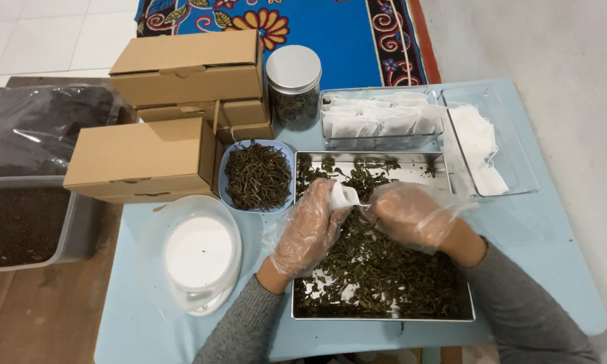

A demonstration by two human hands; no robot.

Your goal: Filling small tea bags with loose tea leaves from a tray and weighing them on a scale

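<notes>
Pale blue tabletop is seen from above, with a patterned blue rug on the floor beyond it. At the near middle a steel tray of loose dried leaves is set, and over it a small white pouch is held between two hands in thin clear gloves. The left hand is closed around the pouch's body; the right hand is closed at its right edge, apparently pinching the mouth or a string, though this cannot be made out. The pouch is judged very light, soft and easily crushed, best taken by its rim. The leaves look dry, brittle and crumbly. Left of the tray a blue bowl of darker needle-like leaves is placed, with a round white scale nearer. Matte cardboard boxes are stacked far left, beside a metal-lidded glass jar. Clear bins of pouches are ranged far right.
</notes>
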